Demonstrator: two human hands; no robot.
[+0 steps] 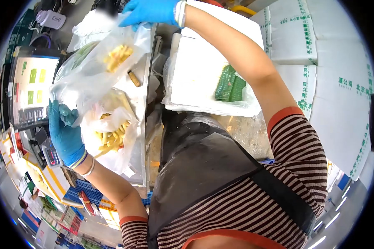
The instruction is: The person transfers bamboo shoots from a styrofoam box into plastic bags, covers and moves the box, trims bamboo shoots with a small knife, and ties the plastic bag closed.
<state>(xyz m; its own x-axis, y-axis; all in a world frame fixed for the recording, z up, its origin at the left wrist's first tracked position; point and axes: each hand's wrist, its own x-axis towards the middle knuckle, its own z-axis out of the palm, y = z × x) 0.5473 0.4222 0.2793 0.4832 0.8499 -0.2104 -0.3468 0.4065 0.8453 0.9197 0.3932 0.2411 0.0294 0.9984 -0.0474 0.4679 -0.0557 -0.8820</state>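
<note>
- A metal table (pixel 140 96) spreads below and between the left hand (pixel 66 130) and the right hand (pixel 153 11); its straight edge runs down from beneath the right hand.
- Just to the right of the left hand, a loose, whitish plastic bag (pixel 127 115) lies on the table, yellow strips (pixel 112 139) bunched within it.
- A small brown cylinder (pixel 134 78) lies near the edge, below the right hand.
- Whether the clear bag (pixel 87 81) stretched between both hands rests on the table cannot be told.
</note>
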